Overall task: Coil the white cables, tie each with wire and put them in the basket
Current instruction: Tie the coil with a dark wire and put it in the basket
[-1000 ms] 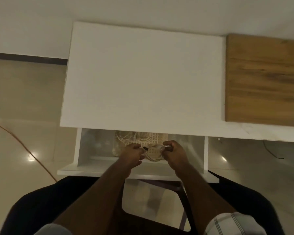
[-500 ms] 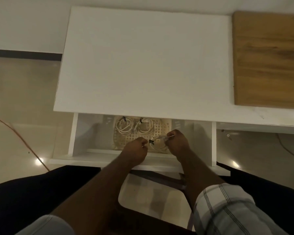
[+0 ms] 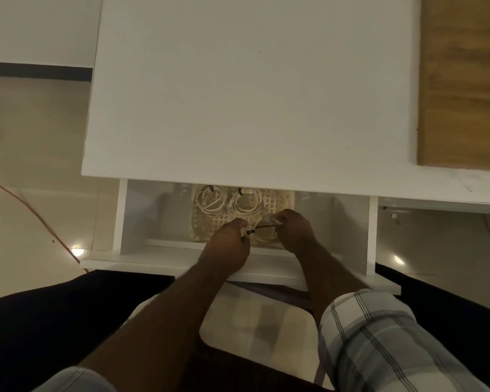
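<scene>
A cream lattice basket (image 3: 283, 200) sits in the open white drawer (image 3: 119, 219) under the desk top. Two coiled white cables, each bound with a dark tie, lie in its far part: one coil on the left (image 3: 210, 203), another beside it (image 3: 248, 203). A third white coil (image 3: 262, 237) is held over the basket's near edge between both hands. My left hand (image 3: 228, 244) pinches the coil at its dark wire tie (image 3: 259, 229). My right hand (image 3: 296, 230) grips the other end of that tie and the coil's right side.
The white desk top (image 3: 252, 89) overhangs the drawer's back half. A wooden panel (image 3: 464, 80) lies at the right. An orange cord (image 3: 31, 213) runs across the tiled floor at left. My dark-trousered legs frame a stool seat (image 3: 252, 326) below.
The view has shifted so that more of the drawer and basket shows. My hands have stayed on the third coil, and the dark tie is now stretched between them.
</scene>
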